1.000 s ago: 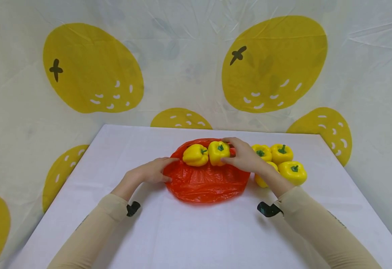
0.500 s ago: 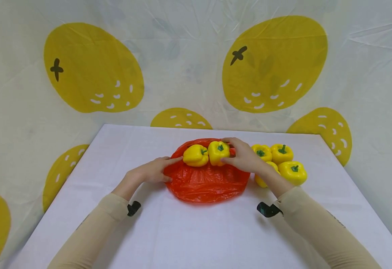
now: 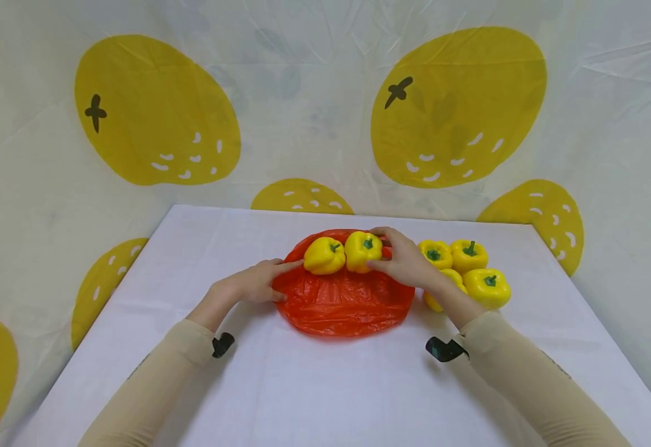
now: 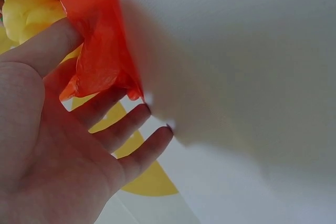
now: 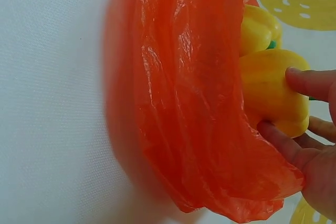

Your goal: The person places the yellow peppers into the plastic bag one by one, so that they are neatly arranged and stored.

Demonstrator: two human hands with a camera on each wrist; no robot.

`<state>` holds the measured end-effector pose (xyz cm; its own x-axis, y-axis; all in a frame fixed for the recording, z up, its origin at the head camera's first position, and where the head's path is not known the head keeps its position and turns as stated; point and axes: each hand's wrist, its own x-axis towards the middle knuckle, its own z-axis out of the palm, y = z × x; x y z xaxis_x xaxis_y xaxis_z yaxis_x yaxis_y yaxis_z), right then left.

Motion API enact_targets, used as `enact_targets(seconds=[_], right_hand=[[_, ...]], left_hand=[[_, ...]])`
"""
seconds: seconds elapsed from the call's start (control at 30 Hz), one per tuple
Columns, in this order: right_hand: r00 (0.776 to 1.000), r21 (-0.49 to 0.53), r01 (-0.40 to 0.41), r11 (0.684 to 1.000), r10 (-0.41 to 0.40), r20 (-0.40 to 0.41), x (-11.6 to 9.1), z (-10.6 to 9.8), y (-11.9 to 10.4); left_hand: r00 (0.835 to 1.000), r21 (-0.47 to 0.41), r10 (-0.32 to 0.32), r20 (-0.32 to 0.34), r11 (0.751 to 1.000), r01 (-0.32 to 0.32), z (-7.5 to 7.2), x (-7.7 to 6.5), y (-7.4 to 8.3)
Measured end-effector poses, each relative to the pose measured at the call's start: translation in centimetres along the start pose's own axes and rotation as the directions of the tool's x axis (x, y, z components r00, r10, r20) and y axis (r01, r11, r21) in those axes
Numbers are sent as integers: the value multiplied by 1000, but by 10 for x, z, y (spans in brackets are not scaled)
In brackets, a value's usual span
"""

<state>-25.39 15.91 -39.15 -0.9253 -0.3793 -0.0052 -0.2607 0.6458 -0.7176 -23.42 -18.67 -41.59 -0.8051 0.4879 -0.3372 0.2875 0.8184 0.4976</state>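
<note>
In the head view, my right hand [image 3: 406, 257] grips a yellow bell pepper [image 3: 361, 251], its thumb and fingers around the right side. The right wrist view shows the same pepper [image 5: 275, 90] in the mouth of a red plastic bag [image 5: 189, 93]. A second yellow bell pepper [image 3: 323, 256] sits against it on the left, also in the bag [image 3: 342, 307]. My left hand [image 3: 254, 282] is at the bag's left edge, index fingertip right at the second pepper. In the left wrist view, that hand's [image 4: 63, 129] fingers are spread and fairly straight, with the thumb over the bag's rim.
Several more yellow bell peppers [image 3: 487, 287] stand in a cluster right of the bag, partly hidden by the right forearm. Everything rests on a white-covered table [image 3: 325, 391]. Behind it hangs a pale cloth [image 3: 303, 93] with large yellow fruit prints.
My left index finger has moved slightly right to the left pepper. Both peppers in the bag have tipped up a little, the left one's stem turning upward. My right hand keeps its grip.
</note>
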Motion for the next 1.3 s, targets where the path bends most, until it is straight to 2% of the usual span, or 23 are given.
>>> enact_targets(seconds=[0.33, 0.6, 0.93, 1.3], right_hand=[[1000, 65, 0, 998, 1, -15, 3, 3, 0], [999, 73, -30, 997, 29, 17, 2, 6, 5], [1000, 24, -3, 1000, 3, 31, 9, 8, 5], [999, -21, -35, 999, 36, 35, 12, 7, 5]], left_hand=[[1000, 11, -3, 5, 1000, 3, -1, 0, 1], [1000, 48, 1, 6, 999, -2, 0, 2, 1], [1000, 46, -21, 8, 999, 20, 0, 1, 1], [1000, 48, -15, 11, 999, 14, 0, 2, 1]])
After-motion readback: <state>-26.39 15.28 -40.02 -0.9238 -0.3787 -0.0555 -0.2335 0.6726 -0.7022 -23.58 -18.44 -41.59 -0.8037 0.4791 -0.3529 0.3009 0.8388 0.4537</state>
